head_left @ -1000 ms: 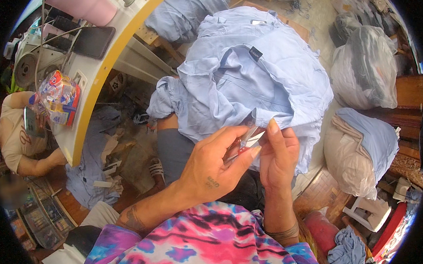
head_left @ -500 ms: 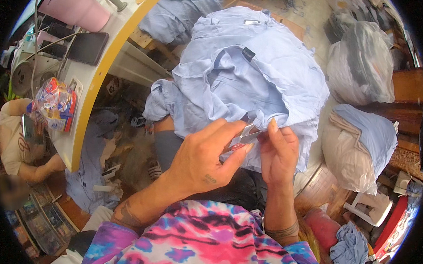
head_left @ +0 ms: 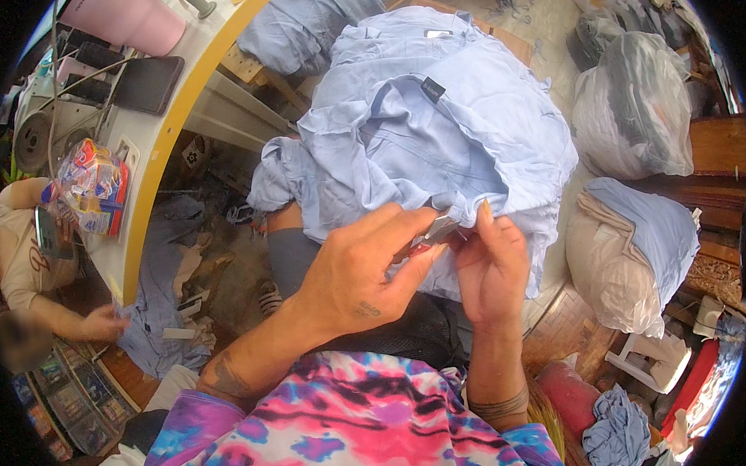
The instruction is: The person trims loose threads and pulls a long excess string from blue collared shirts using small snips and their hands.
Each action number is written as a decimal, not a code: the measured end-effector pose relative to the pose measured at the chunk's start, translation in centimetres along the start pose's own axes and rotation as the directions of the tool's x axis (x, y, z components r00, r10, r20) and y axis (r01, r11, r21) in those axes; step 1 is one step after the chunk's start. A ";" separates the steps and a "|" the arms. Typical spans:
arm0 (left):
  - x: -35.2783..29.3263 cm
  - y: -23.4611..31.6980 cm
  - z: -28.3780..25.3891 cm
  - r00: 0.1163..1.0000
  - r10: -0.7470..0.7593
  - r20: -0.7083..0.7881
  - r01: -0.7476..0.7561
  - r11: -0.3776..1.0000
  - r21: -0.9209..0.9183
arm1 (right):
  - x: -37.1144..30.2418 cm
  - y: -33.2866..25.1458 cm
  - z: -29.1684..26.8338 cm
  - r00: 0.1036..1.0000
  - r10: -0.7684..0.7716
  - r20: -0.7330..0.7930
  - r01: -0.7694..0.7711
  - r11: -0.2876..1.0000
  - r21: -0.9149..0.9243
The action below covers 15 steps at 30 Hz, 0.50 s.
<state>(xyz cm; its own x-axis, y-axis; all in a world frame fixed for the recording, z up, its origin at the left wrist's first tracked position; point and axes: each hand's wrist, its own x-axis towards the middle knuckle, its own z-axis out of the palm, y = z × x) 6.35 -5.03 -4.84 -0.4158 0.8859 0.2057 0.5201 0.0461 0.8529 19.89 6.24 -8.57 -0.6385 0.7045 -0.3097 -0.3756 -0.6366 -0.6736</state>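
My left hand (head_left: 363,262) is closed around a small pair of metal thread snips (head_left: 440,231) with some red near the grip. Their blades lie at the front neckline edge of a light blue shirt (head_left: 334,160), beside my right fingertips. With thumb and fingers, my right hand (head_left: 495,267) pinches that edge of the fabric. The shirt is spread over a pile of the same blue cloth in front of me, its neck opening facing up. A dark label (head_left: 432,89) shows at the back of the neck.
At left, a yellow-edged white table (head_left: 163,132) bears a pink tumbler (head_left: 137,13), a phone (head_left: 149,83) and a colourful plastic packet (head_left: 92,186). Another person (head_left: 35,251) holds a phone beyond it. Stuffed plastic bags (head_left: 632,107) and a white stool (head_left: 646,370) stand at right.
The snips' blades have turned slightly and look closer together at the fabric edge. My hands have barely moved. The other person's lower hand has reached out toward the table's corner.
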 end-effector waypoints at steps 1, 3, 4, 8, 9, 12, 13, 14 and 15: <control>0.0 -0.1 0.0 1.000 0.011 -0.002 -0.011 1.000 0.000 | 0.0 0.0 0.0 1.000 0.018 -0.011 -0.018 1.000 0.015; -0.1 -0.2 0.1 1.000 0.023 -0.016 -0.023 1.000 -0.009 | 0.0 -0.1 0.0 0.998 0.055 -0.032 -0.054 0.998 0.045; -0.1 -0.2 0.2 0.999 0.030 -0.023 -0.030 0.999 -0.015 | -0.1 -0.1 0.0 0.998 0.054 -0.032 -0.052 0.998 0.046; -0.2 -0.2 0.2 0.999 0.034 -0.007 -0.034 0.999 0.000 | -0.2 -0.1 -0.1 0.997 0.062 -0.047 -0.060 0.997 0.040; -0.2 -0.2 0.1 0.999 0.039 -0.002 -0.039 0.999 0.008 | -0.3 -0.2 0.0 0.996 0.067 -0.055 -0.065 0.997 0.036; -0.3 -0.5 -0.1 0.999 0.033 0.027 -0.033 0.999 -0.005 | -0.5 -0.7 0.8 0.996 0.060 -0.067 -0.064 0.996 -0.066; -0.3 -0.6 -0.1 0.999 0.031 0.039 -0.031 0.999 -0.015 | -0.4 -0.7 0.7 0.997 0.054 -0.057 -0.058 0.995 -0.080; -0.3 -0.7 0.0 0.999 0.032 0.030 -0.031 0.999 -0.038 | -0.4 -0.6 0.5 0.998 0.048 -0.046 -0.052 0.994 -0.093; -0.3 -0.8 0.1 0.999 0.032 0.022 -0.031 0.998 -0.061 | -0.4 -0.6 0.4 0.998 0.042 -0.036 -0.046 0.993 -0.106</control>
<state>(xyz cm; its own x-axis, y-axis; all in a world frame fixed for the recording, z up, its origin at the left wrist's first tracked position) 6.15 -5.27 -5.65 -0.3820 0.8970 0.2224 0.4861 -0.0096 0.8738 20.09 6.24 -7.78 -0.6291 0.6879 -0.3620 -0.2725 -0.6313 -0.7261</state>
